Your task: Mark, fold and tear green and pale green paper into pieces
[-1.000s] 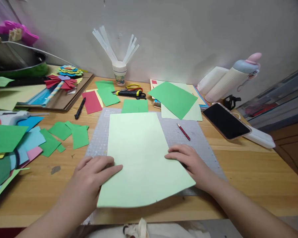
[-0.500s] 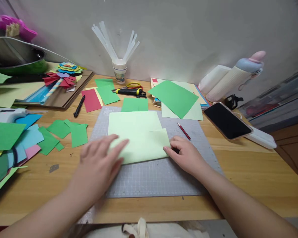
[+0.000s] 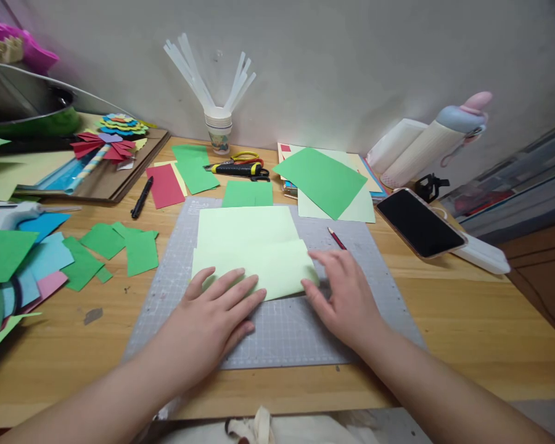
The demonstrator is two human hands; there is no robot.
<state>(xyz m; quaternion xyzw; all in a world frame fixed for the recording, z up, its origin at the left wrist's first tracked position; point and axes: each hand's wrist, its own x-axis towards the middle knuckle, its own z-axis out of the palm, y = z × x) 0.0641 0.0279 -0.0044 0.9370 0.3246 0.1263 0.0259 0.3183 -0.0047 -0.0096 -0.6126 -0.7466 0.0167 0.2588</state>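
Note:
A pale green sheet of paper (image 3: 259, 259) lies on the grey cutting mat (image 3: 277, 345), its near part overlapping a flat pale green part (image 3: 247, 223) behind it. I cannot tell whether this is one folded sheet or two. My left hand (image 3: 222, 314) rests with spread fingers on the near left edge of the paper. My right hand (image 3: 340, 293) is at the right end, thumb and fingers apart, the thumb tip by the lifted near right corner. Just beyond my right hand lies a dark red pencil (image 3: 336, 238).
Green cut pieces (image 3: 142, 253) and a black pen (image 3: 142, 197) lie left. Behind the mat are a yellow-black cutter (image 3: 238, 169), a paper cup with white strips (image 3: 219, 139) and a green sheet (image 3: 321, 180). A phone (image 3: 420, 222) and a bottle (image 3: 432, 145) stand right.
My left hand has come down onto the near left part of the paper, its fingers spread. My right hand's fingers have opened at the right corner. The view has shifted slightly.

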